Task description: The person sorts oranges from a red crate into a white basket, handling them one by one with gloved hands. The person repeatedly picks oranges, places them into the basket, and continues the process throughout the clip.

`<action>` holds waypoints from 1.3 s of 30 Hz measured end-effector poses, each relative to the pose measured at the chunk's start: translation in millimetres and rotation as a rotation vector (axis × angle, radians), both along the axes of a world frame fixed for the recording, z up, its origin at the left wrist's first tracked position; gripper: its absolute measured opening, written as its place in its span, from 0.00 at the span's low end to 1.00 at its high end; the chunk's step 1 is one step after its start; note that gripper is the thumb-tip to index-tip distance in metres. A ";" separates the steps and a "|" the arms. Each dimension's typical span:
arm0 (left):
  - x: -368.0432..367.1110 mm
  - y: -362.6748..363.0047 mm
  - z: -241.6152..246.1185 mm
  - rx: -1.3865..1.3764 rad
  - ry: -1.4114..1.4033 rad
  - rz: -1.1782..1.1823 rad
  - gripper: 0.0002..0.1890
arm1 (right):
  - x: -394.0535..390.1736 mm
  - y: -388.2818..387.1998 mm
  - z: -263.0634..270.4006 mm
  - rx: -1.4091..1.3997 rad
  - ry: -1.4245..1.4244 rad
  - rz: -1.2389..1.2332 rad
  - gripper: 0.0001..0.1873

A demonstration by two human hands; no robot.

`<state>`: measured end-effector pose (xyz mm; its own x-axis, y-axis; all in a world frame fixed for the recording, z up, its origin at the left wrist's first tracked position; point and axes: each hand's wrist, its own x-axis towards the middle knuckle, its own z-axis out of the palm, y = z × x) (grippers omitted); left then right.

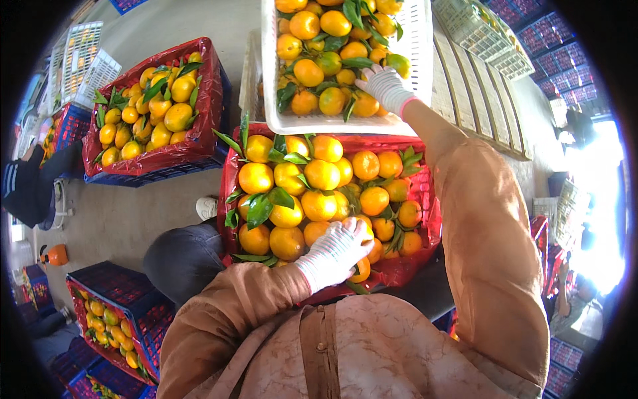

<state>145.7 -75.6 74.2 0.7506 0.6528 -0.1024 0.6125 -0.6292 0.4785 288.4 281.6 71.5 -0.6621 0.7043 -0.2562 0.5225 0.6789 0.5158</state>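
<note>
My left hand (333, 253), in a striped, fingerless glove, is over a crate lined with red plastic (432, 219). Its bare fingers curl around a mandarin orange (368, 232) near the crate's front side. Rows of leafy mandarins (320, 205) fill this crate, the left ones larger and stacked higher than those on the right. Farther away, my right hand (388, 88), gloved alike, reaches into a white plastic crate (421, 60) of orange and greenish mandarins (308, 73). Its fingers are apart on the fruit, with nothing plainly held.
Another red-lined blue crate of mandarins (213, 99) stands at the left. At lower left a blue crate (144, 304) shows more fruit. A wooden pallet (473, 95) lies at the right, near white crates (478, 30). Another person's sleeve (22, 184) is at the far left.
</note>
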 end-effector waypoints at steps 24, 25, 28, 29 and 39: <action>6.4 -7.7 -2.8 0.116 0.050 0.021 0.34 | 61.2 -271.2 -44.6 -1.259 1.530 -0.751 0.38; 6.0 -7.2 -1.6 0.092 0.063 0.017 0.35 | 63.2 -267.5 -44.0 -1.182 1.505 -0.656 0.39; 6.7 -6.4 2.2 0.080 0.078 0.011 0.35 | 63.9 -258.4 -42.3 -1.197 1.426 -0.499 0.41; 7.3 -6.0 3.9 0.076 0.091 0.004 0.35 | 62.8 -255.3 -41.9 -1.199 1.370 -0.504 0.39; 8.9 -3.4 12.2 0.029 0.146 -0.008 0.36 | 60.3 -230.4 -26.1 -1.051 0.872 -0.481 0.43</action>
